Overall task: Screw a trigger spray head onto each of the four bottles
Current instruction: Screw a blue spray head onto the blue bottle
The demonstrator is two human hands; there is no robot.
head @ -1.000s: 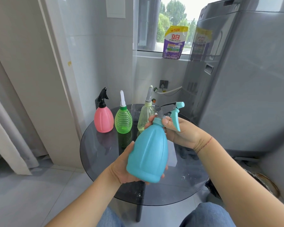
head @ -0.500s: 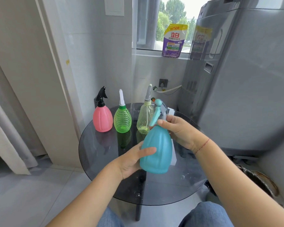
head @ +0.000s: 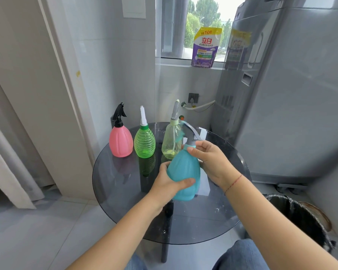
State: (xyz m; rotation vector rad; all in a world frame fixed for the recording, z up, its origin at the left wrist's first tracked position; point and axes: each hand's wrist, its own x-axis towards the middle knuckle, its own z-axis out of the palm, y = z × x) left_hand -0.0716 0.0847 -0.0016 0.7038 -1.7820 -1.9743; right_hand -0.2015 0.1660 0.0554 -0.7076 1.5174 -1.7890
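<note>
While my right hand (head: 213,162) pinches the collar of the trigger spray head (head: 190,136), the blue bottle (head: 184,172) has come down near the counter (head: 125,201).

My left hand (head: 169,184) is clenched round the bottle's belly, thumb across the front; a second ago it cradled the base higher up, the nozzle pointing right, and now the head is a blur, so I judge I'm still tightening this last one. Behind stand the yellow-green bottle (head: 171,142) with a little liquid at the bottom, the green ribbed bottle (head: 144,142) and the pink bottle (head: 121,141), all capped; what the opaque ones hold I cannot tell.
</note>
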